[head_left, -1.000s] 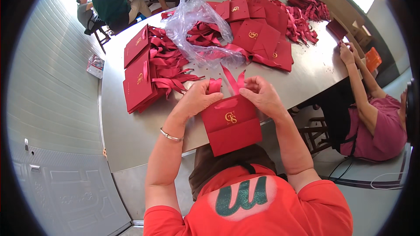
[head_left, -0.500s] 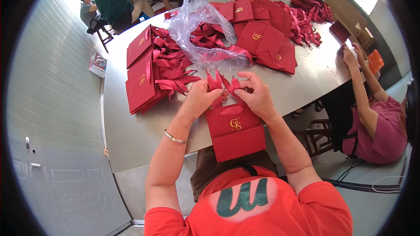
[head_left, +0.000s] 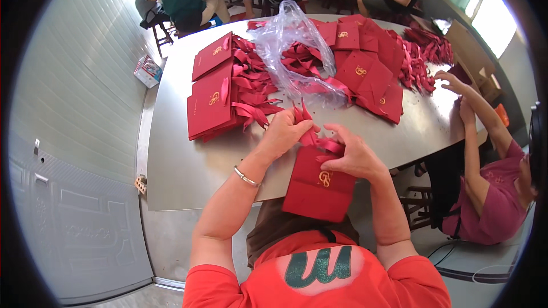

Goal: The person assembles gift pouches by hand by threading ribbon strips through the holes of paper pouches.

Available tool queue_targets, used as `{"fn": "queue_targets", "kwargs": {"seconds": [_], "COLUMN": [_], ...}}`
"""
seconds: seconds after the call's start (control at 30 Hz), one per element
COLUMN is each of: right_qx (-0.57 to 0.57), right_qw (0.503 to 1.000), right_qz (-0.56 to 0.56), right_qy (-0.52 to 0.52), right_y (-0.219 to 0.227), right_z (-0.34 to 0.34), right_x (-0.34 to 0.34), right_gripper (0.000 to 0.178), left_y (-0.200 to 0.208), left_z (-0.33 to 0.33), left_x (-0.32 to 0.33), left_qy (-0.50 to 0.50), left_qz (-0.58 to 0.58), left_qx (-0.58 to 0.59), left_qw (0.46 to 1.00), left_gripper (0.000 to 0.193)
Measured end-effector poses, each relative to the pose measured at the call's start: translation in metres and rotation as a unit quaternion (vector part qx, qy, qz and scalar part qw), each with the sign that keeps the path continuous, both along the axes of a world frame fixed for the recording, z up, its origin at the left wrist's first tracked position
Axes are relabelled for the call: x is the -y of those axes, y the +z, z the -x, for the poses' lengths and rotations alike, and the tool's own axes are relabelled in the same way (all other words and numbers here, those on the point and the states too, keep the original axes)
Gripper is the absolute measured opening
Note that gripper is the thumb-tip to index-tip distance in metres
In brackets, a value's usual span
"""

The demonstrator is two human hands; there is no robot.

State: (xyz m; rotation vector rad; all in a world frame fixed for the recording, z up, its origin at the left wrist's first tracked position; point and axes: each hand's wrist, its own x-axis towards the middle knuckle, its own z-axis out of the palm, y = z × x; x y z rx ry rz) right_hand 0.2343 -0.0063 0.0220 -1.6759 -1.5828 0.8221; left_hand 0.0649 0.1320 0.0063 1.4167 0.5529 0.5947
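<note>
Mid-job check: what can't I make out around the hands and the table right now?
- Back of the held red bag: head view, hidden by its own front.
- Pinched part of the ribbon: head view, covered by the left hand.
- Right hand's exact hold: head view, hidden by the hand itself.
- Details beneath the clear plastic bag: head view, blurred by its creases.
- Seated co-worker's head: head view, cut off by the dark rim.
</note>
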Motion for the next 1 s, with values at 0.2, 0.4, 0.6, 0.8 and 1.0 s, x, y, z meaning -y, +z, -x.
{"fn": "queue_targets", "kwargs": {"seconds": [0.2, 0.4, 0.6, 0.8, 1.0], "right_qx": [0.008, -0.233, -0.326, -0.394, -0.313], "right_qw": [0.998, 0.970, 0.921, 0.860, 0.896], "right_qz": [0.021, 0.002, -0.194, -0.319, -0.284], "right_qy": [0.060, -0.067, -0.089, -0.066, -0.136], "right_y": [0.013, 0.065, 0.118, 0.144, 0.079], "right_z": [-0.003, -0.012, 0.022, 0.068, 0.112], "right_x": [0.011, 0.015, -0.042, -0.192, -0.320], "right_gripper": [0.068, 0.050, 0.036, 0.049, 0.034], "left_y": [-0.012, -0.008, -0.048, -0.024, -0.028], "left_z": [-0.002, 0.001, -0.002, -0.010, -0.006], "left_x": [-0.006, -0.014, -0.026, -0.016, -0.028], "left_qy": [0.065, 0.037, 0.007, 0.004, -0.047], "left_qz": [0.069, 0.104, -0.008, -0.017, -0.174], "left_qx": [0.037, -0.069, 0.038, -0.055, -0.131], "left_qw": [0.995, 0.992, 0.999, 0.998, 0.975], "left_gripper": [0.020, 0.026, 0.031, 0.018, 0.032]}}
